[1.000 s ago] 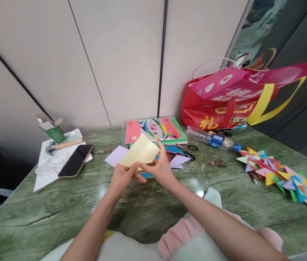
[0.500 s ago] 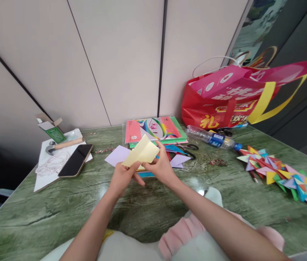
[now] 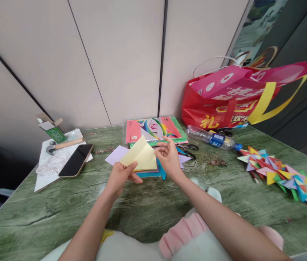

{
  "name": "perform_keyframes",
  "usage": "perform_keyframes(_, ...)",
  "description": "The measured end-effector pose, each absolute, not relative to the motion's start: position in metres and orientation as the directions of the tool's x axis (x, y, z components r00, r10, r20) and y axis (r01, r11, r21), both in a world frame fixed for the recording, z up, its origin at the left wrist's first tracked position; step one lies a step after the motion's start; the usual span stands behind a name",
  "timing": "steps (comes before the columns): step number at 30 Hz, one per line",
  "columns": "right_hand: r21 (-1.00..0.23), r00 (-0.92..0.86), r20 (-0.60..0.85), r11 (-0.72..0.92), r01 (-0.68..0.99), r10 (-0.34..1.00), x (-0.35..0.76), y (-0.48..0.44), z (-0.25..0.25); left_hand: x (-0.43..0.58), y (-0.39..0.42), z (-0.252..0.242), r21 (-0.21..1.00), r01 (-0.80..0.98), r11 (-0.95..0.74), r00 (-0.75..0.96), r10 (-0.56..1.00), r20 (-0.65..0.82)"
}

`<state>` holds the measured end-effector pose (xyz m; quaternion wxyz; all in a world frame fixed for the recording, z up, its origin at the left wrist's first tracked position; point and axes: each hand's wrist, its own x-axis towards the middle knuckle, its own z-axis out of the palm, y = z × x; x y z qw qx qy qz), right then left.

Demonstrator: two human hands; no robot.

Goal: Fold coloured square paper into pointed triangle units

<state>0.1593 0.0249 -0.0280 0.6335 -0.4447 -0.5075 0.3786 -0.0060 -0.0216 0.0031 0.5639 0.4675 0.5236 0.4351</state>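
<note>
My left hand [image 3: 121, 175] is closed on the lower left part of a pale yellow sheet of paper [image 3: 140, 155], thumb on top. A crease runs across the sheet, and one corner points up. My right hand [image 3: 168, 156] is at the sheet's right edge, thumb and forefinger pinched together there, other fingers loosely bent. Under and behind the sheet lie a lilac paper [image 3: 115, 155] and blue paper [image 3: 153, 174], partly hidden. Black-handled scissors [image 3: 191, 147] lie just right of my right hand.
Packs of coloured paper [image 3: 153, 129] lie by the wall. A red gift bag [image 3: 210, 105], a plastic bottle [image 3: 213, 138] and folded paper pieces [image 3: 284, 170] are to the right. At left are a phone [image 3: 76, 160], a hammer [image 3: 66, 144], a bead string [image 3: 52, 164] and a small box [image 3: 51, 130].
My right hand has shifted right, its thumb coming off the front of the yellow paper to the edge. The sheet has tilted slightly, uncovering more blue paper below. My left hand keeps its hold.
</note>
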Motion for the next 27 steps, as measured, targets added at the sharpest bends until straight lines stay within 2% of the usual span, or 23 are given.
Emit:
perform_keyframes(3, -0.902, 0.187, 0.431, 0.424, 0.078, 0.883, 0.158, 0.02, -0.024, -0.008, -0.02, 0.001, 0.975, 0.038, 0.221, 0.089, 0.971, -0.224)
perform_keyframes(6, -0.886, 0.089, 0.458, 0.446, 0.128, 0.884, 0.157, 0.015, -0.022, -0.009, -0.021, 0.001, 0.97, 0.051, 0.238, 0.109, 0.964, -0.242)
perform_keyframes(9, -0.924, 0.0, 0.372, 0.371, 0.089, 0.928, 0.155, 0.014, -0.024, -0.01, -0.022, 0.002, 0.967, 0.065, 0.248, 0.144, 0.956, -0.255)
perform_keyframes(14, -0.981, -0.108, 0.176, 0.166, -0.096, 0.978, 0.154, 0.017, -0.029, -0.013, -0.019, 0.005, 0.969, 0.077, 0.235, 0.169, 0.955, -0.245)
perform_keyframes(19, -0.979, -0.097, 0.163, 0.149, -0.137, 0.982, 0.154, 0.018, -0.028, -0.018, -0.013, 0.004, 0.987, 0.016, 0.158, 0.024, 0.987, -0.159)
perform_keyframes(23, -0.988, -0.191, 0.107, 0.082, -0.133, 0.976, 0.152, 0.018, -0.031, -0.022, -0.011, 0.003, 0.995, -0.011, 0.098, -0.085, 0.991, -0.098)
perform_keyframes(27, -0.988, -0.159, 0.146, 0.137, -0.066, 0.976, 0.151, 0.019, -0.036, -0.024, -0.013, 0.003, 0.991, 0.048, 0.128, -0.039, 0.991, -0.127)
